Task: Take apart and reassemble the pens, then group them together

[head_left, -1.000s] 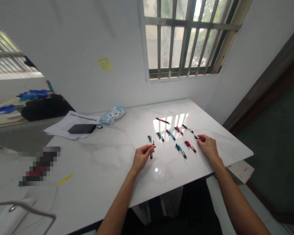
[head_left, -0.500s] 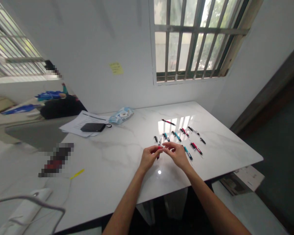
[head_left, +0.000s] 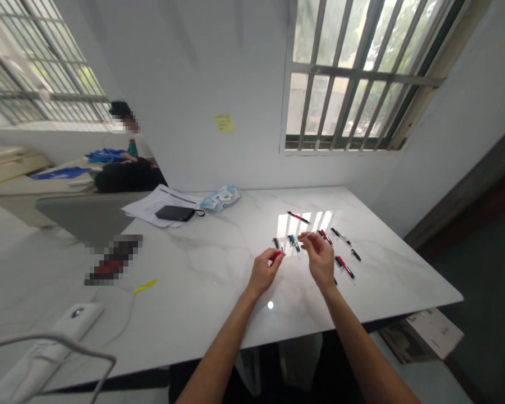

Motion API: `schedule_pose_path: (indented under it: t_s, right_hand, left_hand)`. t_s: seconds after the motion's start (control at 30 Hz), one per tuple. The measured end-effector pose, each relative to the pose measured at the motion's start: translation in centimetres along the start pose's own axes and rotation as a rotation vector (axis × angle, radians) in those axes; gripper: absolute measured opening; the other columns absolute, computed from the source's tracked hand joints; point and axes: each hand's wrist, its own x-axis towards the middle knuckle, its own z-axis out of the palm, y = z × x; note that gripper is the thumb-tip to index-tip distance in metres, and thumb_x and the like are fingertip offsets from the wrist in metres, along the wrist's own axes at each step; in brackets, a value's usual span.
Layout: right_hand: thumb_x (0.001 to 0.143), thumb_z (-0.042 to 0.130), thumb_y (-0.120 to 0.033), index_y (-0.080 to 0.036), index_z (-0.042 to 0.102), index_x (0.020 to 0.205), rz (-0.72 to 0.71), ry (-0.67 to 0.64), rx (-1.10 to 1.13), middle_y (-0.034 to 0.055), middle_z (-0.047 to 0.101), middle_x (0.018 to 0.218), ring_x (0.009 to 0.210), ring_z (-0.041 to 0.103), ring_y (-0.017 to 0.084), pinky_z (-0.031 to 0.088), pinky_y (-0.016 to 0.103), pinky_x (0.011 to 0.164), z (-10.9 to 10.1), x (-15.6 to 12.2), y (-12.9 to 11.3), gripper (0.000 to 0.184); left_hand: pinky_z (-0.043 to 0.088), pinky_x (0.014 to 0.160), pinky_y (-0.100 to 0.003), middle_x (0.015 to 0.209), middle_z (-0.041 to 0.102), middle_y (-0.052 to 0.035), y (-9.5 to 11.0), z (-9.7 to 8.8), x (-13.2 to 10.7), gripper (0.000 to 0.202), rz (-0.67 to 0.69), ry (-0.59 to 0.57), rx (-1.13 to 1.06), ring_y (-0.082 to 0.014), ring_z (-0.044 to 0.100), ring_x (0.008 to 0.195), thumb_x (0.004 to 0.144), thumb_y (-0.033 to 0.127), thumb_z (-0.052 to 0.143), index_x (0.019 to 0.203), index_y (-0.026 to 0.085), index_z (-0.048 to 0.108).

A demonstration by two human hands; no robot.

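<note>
Beside the laid-out pens (head_left: 345,267), the left hand (head_left: 264,273) pinches a red pen part (head_left: 278,255); the right hand (head_left: 322,259) has fingers pinched together, hold unclear

1. A black pouch (head_left: 174,212) lies on loose papers (head_left: 145,203) at the bench's (head_left: 202,292) far left corner.
2. A blue plastic packet (head_left: 221,198) sits just beside them.
3. A yellow sticky note (head_left: 224,123) is stuck on the wall, left of the barred window (head_left: 353,73).
4. A yellow strip (head_left: 143,287) lies nearer, well apart.

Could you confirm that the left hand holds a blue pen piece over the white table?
Not quite: the head view shows the left hand holding a red pen piece, not a blue one, over the white table.
</note>
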Motion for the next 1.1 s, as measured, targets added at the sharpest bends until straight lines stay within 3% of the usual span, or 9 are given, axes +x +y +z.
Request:
schedule_pose_path:
  t_s: [0.07,0.17,0.37,0.5,0.63,0.8,0.87,0.97,1.1]
  right_hand:
    - [0.096,0.062,-0.047,-0.018,0.075,0.109,-0.048,0.047,-0.068,0.0109,0.078,0.108,0.096,0.073,0.023,0.06,0.035,0.082,-0.2,-0.2,0.0,0.034]
    - [0.094,0.064,-0.045,-0.02,0.079,0.104,-0.075,-0.092,-0.221,0.0098,0.079,0.106,0.095,0.074,0.024,0.061,0.038,0.086,0.1,-0.9,0.6,0.03]
    - [0.091,0.068,-0.038,-0.024,0.078,0.105,-0.012,-0.244,-0.255,0.0044,0.08,0.096,0.087,0.076,0.023,0.062,0.039,0.087,1.6,-2.8,2.1,0.022]
    - [0.091,0.068,-0.037,-0.025,0.076,0.107,-0.031,-0.264,-0.317,0.0014,0.078,0.085,0.079,0.074,0.022,0.06,0.037,0.082,0.2,-3.3,2.2,0.021]
    - [0.092,0.066,-0.044,-0.024,0.078,0.1,-0.042,-0.161,-0.491,0.0045,0.079,0.092,0.079,0.072,0.022,0.057,0.036,0.078,-6.0,-2.8,3.0,0.025]
    - [0.088,0.063,-0.057,-0.017,0.079,0.103,-0.008,0.231,-0.696,0.0128,0.079,0.1,0.081,0.071,0.025,0.056,0.039,0.081,-17.6,0.8,6.1,0.045]
    - [0.089,0.059,-0.059,-0.015,0.08,0.102,0.01,0.313,-0.783,0.015,0.078,0.098,0.082,0.071,0.027,0.055,0.041,0.084,-21.3,2.3,7.6,0.051]
    - [0.087,0.056,-0.06,-0.014,0.081,0.1,0.082,0.264,-0.878,0.0156,0.079,0.092,0.081,0.07,0.028,0.054,0.043,0.084,-24.3,3.5,9.4,0.053]
    - [0.088,0.056,-0.056,-0.015,0.08,0.104,0.106,0.172,-0.923,0.014,0.078,0.091,0.075,0.069,0.026,0.053,0.041,0.081,-25.3,2.5,10.2,0.05]
  left_hand:
    - [0.044,0.066,-0.025,0.082,0.072,-0.0036,-0.4,-0.2,0.2,0.032,-0.055,0.059,-0.048,-0.014,0.057,0.069,0.094,0.044,0.062,0.096,0.016,0.078]
    - [0.036,0.056,-0.023,0.071,0.066,-0.0008,-0.6,-0.5,0.4,0.038,-0.149,0.113,-0.174,-0.0103,0.046,0.057,0.088,0.049,0.069,0.096,0.014,0.078]
    - [0.041,0.061,-0.024,0.08,0.073,-0.0056,-0.5,-0.4,0.5,0.043,-0.231,0.1,-0.345,-0.0122,0.054,0.064,0.071,0.051,0.086,0.092,0.014,0.081]
    - [0.035,0.054,-0.023,0.065,0.064,-0.0011,-1.2,-0.4,0.7,0.041,-0.293,0.169,-0.365,-0.0101,0.046,0.057,0.07,0.052,0.085,0.085,0.014,0.079]
    - [0.029,0.051,-0.022,0.062,0.058,0.002,-1.9,-0.8,1.1,0.043,-0.338,0.264,-0.428,-0.0084,0.04,0.055,0.071,0.052,0.084,0.091,0.015,0.077]
    - [0.031,0.053,-0.021,0.074,0.065,0.0002,-1.3,-0.7,1.3,0.041,-0.311,0.245,-0.422,-0.0078,0.042,0.057,0.07,0.044,0.086,0.095,0.016,0.072]
    - [0.03,0.053,-0.021,0.074,0.065,0.0013,-0.9,-0.6,1.3,0.039,-0.295,0.245,-0.419,-0.0074,0.042,0.057,0.07,0.042,0.087,0.094,0.017,0.07]
    - [0.028,0.051,-0.021,0.066,0.058,0.0044,-0.4,-0.5,1.3,0.038,-0.303,0.246,-0.388,-0.0069,0.039,0.055,0.069,0.043,0.087,0.091,0.017,0.07]
    - [0.028,0.05,-0.021,0.065,0.058,0.0039,-0.3,-0.7,1.4,0.042,-0.333,0.241,-0.331,-0.0068,0.039,0.055,0.068,0.045,0.088,0.094,0.016,0.074]
